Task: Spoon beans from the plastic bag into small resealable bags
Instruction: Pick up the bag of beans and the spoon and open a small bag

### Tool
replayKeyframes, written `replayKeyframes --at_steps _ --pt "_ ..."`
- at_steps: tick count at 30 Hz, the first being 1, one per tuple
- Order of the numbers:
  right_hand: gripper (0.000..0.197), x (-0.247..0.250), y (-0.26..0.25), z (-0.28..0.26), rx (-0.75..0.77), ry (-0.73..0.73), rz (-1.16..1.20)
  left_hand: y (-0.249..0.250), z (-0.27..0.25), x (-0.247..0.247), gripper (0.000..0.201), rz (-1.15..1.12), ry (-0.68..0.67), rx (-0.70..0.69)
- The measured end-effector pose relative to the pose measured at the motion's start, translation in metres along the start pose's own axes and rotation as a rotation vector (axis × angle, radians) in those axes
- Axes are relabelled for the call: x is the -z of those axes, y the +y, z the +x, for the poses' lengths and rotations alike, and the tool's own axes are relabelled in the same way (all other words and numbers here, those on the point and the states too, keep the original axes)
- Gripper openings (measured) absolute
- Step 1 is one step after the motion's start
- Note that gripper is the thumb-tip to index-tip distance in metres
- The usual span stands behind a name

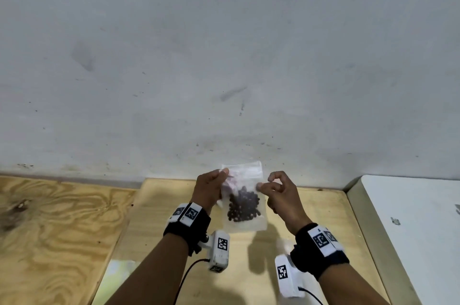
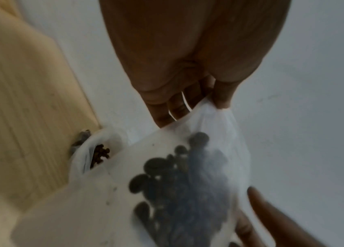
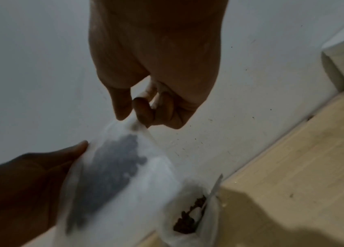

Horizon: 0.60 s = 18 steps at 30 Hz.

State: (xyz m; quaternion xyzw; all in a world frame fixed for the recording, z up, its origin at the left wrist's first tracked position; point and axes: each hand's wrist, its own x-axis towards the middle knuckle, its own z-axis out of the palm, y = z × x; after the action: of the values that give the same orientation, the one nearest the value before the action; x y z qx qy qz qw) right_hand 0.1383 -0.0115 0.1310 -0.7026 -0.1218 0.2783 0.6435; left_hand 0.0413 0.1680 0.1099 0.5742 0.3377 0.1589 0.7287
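I see a clear bag (image 1: 245,205) with a frosted white top, dark, near-black beans (image 1: 242,207) inside. My wristbands (image 1: 187,226) are black with white tags bearing black square codes. The table (image 1: 154,225) is pale yellow wood, the plywood (image 1: 57,230) swirl-grained, the wall (image 1: 224,55) grey-white and speckled.

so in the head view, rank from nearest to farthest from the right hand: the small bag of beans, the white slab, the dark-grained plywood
1. Small bag of beans: touching the right hand, pinched at its edge.
2. White slab: off to the hand's right.
3. Dark-grained plywood: far left, past the left hand.
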Motion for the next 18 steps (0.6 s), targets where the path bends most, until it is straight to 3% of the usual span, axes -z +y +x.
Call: replayKeyframes --at_steps 3,5,8,10,12,18 --pt "0.017 0.002 0.020 -0.010 -0.012 -0.136 -0.210 -0.004 -0.009 0.000 0.026 -0.126 0.083 0.090" --pt "0.021 0.004 0.033 -0.019 -0.068 -0.157 -0.226 -0.008 -0.019 0.001 0.019 -0.117 0.054 0.139" --pt "0.023 0.007 0.052 -0.031 -0.155 -0.051 -0.081 -0.027 -0.039 0.008 0.051 -0.088 -0.004 0.117" --pt "0.024 0.004 0.066 -0.042 -0.188 -0.036 -0.059 -0.044 -0.057 0.015 0.057 0.023 -0.023 0.086" --pt "0.024 -0.002 0.078 -0.056 -0.201 -0.068 -0.117 -0.064 -0.073 0.024 0.046 0.170 -0.041 0.090" --pt "0.027 -0.027 0.116 -0.101 -0.194 -0.166 -0.468 -0.119 -0.109 0.062 0.036 0.412 -0.061 0.177"
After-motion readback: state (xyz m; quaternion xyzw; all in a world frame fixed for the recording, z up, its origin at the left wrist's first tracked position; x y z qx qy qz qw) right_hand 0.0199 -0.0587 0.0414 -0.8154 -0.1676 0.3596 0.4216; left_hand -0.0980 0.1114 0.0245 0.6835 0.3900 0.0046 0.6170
